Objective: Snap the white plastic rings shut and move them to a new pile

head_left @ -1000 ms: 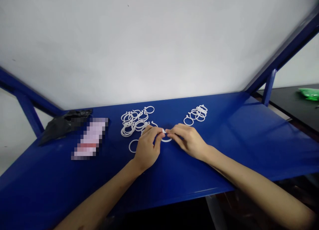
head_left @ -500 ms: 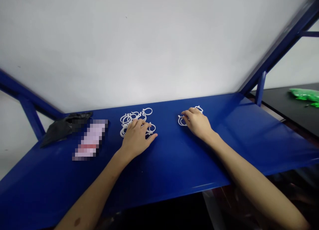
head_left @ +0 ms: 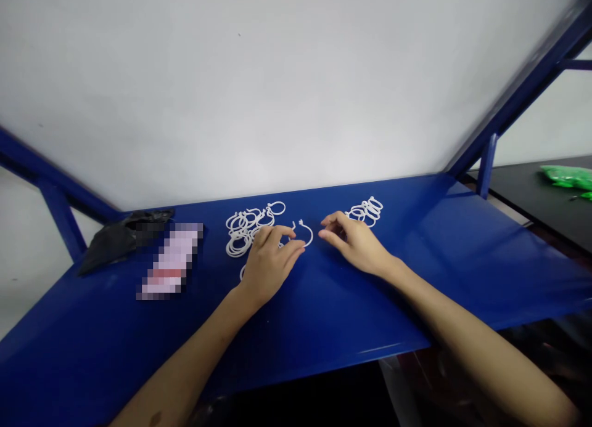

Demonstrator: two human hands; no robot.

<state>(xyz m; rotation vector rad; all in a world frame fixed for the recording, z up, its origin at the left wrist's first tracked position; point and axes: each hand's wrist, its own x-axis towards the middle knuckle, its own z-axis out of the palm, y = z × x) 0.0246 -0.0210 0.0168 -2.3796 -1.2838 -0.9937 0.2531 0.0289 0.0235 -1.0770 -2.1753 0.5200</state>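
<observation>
My left hand [head_left: 271, 264] pinches a white plastic curtain ring [head_left: 311, 235] between thumb and fingers. The ring stands open, with a gap at its top, and its curve points right. Several more white rings [head_left: 237, 254] lie in an overlapping heap behind and left of that hand, which partly covers them. Just right of the held ring is my right hand [head_left: 363, 245], fingers curved and apart from the thumb, with nothing visible in it. Beyond its knuckles lies a smaller group of white rings [head_left: 370, 214].
The rings lie on a blue tabletop [head_left: 319, 316] against a pale wall [head_left: 296, 94]. Left are a black plastic bag [head_left: 108, 245] and a blurred-out pink item [head_left: 171, 260]. Blue frame bars [head_left: 485, 162] slant up at both sides. A green package [head_left: 567, 176] rests on a black surface.
My left hand has moved right from the heap and now holds a ring. My right hand has moved slightly left and towards me, off the smaller group, and its fingers have opened.
</observation>
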